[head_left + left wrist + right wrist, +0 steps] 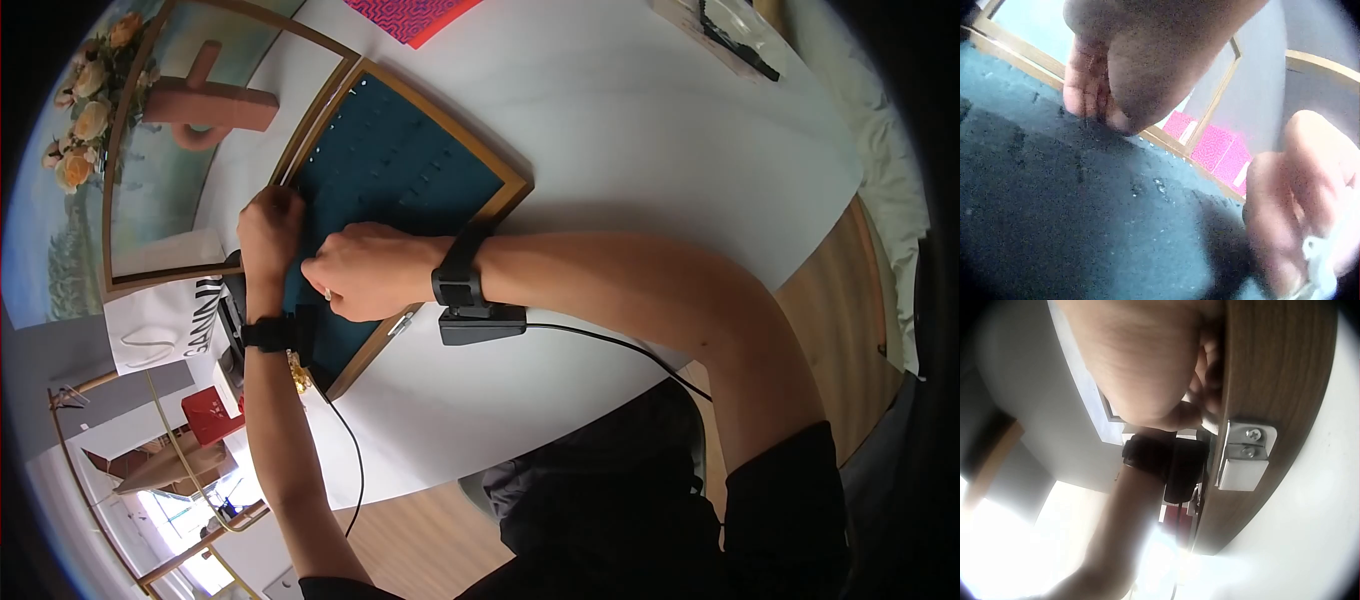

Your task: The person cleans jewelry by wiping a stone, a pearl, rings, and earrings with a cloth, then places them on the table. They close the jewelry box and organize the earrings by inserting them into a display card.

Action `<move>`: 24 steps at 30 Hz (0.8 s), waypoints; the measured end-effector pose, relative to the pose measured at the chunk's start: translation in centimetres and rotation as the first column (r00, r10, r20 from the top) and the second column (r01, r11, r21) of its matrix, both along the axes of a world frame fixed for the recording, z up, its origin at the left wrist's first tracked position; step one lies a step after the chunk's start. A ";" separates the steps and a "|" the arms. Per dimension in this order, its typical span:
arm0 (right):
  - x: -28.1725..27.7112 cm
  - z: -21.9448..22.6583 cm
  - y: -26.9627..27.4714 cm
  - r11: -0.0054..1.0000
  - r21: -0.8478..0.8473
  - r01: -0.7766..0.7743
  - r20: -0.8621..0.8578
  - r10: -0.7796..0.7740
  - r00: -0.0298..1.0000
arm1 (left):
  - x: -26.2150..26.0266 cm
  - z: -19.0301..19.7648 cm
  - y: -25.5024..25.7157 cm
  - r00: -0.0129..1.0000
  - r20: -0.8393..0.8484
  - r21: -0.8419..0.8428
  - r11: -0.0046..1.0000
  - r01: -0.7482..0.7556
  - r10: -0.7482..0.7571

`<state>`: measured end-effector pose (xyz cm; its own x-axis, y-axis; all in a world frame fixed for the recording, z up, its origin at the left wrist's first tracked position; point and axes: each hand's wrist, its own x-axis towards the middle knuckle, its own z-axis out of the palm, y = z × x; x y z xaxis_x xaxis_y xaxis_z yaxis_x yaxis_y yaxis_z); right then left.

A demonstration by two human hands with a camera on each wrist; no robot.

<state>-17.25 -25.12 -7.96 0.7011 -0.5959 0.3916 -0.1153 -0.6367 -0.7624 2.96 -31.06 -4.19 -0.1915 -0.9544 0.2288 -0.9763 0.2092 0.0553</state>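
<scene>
A wood-framed display case (400, 150) with a dark teal lining lies on the table, its glazed lid (215, 10) swung up. Small stud-like pieces (1160, 187) sit in the lining. At the case's hinge side, the left hand (270, 230) bends its fingers down onto the lining; in the left wrist view its fingertips (1119, 122) touch there, and I cannot tell whether they pinch anything. The right hand (365, 270), fingers curled, is over the lining beside it. Something small and white (1319, 262) shows at the right hand's fingers in the left wrist view.
A metal catch (1244, 456) is fixed to the case's front edge. Behind the lid are a pinkish block-shaped object (225, 105) and flowers (90, 115). A white bag (160, 330) stands at the left, a pink patterned sheet (415, 15) lies beyond, and a clear package (720, 40) is at the far right.
</scene>
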 end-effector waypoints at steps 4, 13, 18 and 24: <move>-0.1 0.0 0.0 1.000 0.012 -0.003 -0.033 0.003 0.999 | 1.1 0.5 1.2 0.982 -0.171 0.137 0.989 -0.058 0.081; -0.2 0.4 -0.6 0.983 0.152 0.104 0.040 -0.111 0.993 | -2.1 0.2 12.6 0.369 -0.886 0.280 0.959 -0.054 0.280; 0.0 0.0 -1.2 0.967 0.221 0.124 0.203 -0.170 0.964 | -2.8 -1.6 12.9 0.280 -0.932 0.241 0.971 -0.001 0.232; -0.1 0.0 -1.4 0.966 0.246 0.081 0.266 -0.147 0.953 | -2.7 -1.9 12.8 0.256 -0.942 0.225 0.974 0.000 0.217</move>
<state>-17.32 -26.52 -7.99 0.5049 -0.7622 0.4051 0.0619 -0.4362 -0.8977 0.26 -18.23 -6.13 0.1719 -0.9848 0.0230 -0.1961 -0.0114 0.9805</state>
